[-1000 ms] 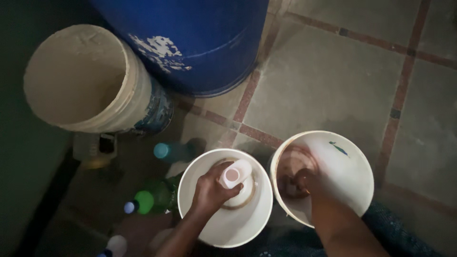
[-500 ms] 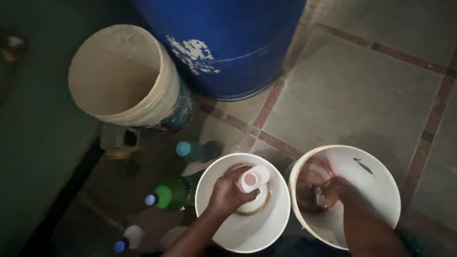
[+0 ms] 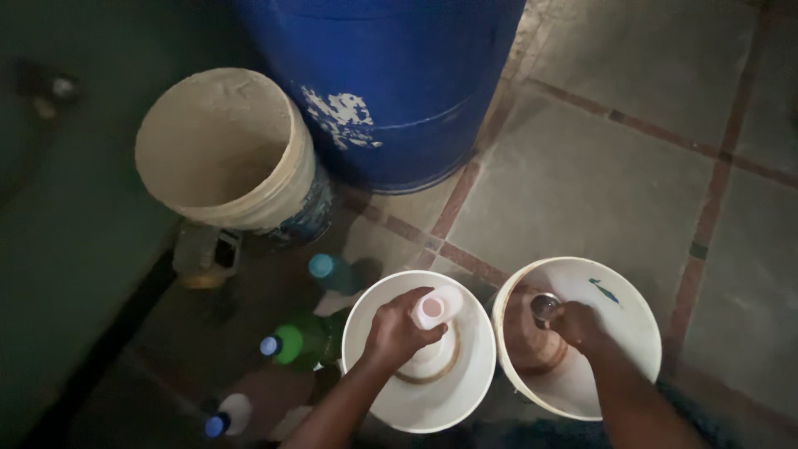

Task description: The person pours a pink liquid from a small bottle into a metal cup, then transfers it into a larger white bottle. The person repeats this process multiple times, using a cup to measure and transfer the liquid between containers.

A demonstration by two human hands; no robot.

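Bottles (image 3: 293, 342) stand on the floor at left; beside them the left hand (image 3: 392, 333) grips a white bottle (image 3: 437, 309) inside the left white bucket (image 3: 465, 391). Right hand (image 3: 578, 324) closes on a small metal cup (image 3: 544, 306) in the right white bucket (image 3: 633, 324)

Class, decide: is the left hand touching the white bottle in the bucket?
Touching. The head view shows the left hand wrapped around the white bottle, fingers on its neck.
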